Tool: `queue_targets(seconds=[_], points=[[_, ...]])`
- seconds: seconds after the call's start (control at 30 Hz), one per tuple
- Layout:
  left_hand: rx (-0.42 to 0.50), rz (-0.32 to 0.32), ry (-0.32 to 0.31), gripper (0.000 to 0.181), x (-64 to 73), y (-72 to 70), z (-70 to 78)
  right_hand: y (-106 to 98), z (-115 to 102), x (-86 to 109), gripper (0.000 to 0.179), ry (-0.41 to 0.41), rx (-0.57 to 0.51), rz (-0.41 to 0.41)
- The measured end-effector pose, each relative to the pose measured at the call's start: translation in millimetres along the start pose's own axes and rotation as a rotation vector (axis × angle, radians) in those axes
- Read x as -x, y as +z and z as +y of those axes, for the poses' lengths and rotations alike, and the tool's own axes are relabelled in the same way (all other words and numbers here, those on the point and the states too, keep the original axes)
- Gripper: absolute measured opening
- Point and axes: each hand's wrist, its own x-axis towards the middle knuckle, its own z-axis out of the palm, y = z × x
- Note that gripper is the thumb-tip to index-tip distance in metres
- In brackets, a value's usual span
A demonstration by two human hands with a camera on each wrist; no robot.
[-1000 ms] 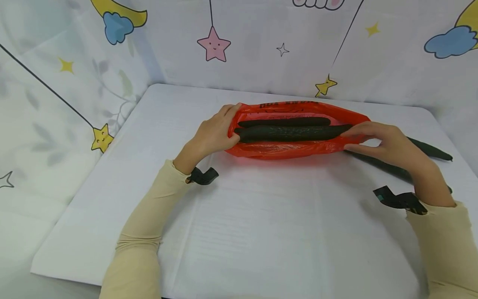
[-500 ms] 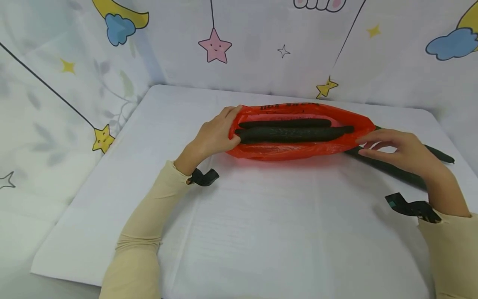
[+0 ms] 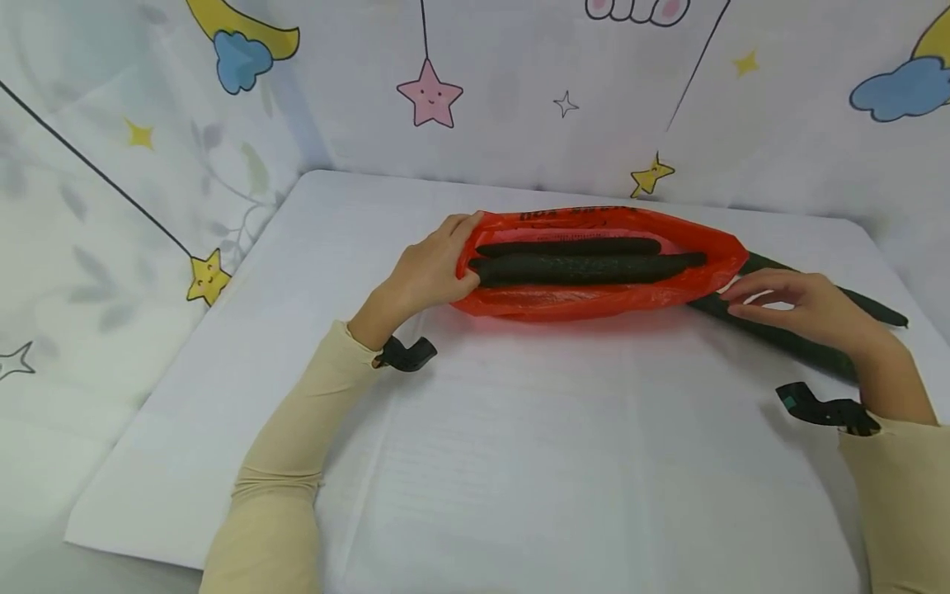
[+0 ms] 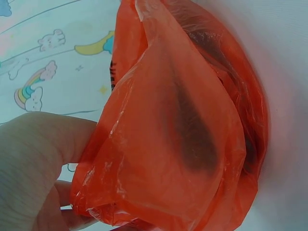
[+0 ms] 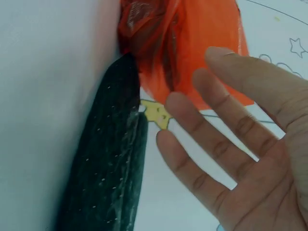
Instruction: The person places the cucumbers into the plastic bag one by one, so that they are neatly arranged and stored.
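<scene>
A red plastic bag lies on its side on the table, mouth spread wide. Inside it are two dark green cucumbers, a thicker one in front and a thinner one behind. My left hand grips the bag's left end between thumb and fingers; the left wrist view shows the film stretched from that grip. My right hand hovers past the bag's right end, fingers loosely bent and holding nothing. Below it lie two more cucumbers, a near one and a far one partly hidden by the hand.
The white table reaches back to a pale curtain printed with stars, moons and clouds. A black strap end sticks out from the left wrist and another from the right.
My right hand has let go of the bag's right end and moved right, over the loose cucumbers. The left hand keeps its grip on the bag.
</scene>
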Motion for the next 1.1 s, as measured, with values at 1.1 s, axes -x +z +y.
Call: queue_targets(seconds=[1.1], points=[[-0.009, 0.008, 0.002, 0.078, 0.4, 1.3, -1.2, 3, 54, 4.7, 0.057, 0.341, 0.224, -0.210]])
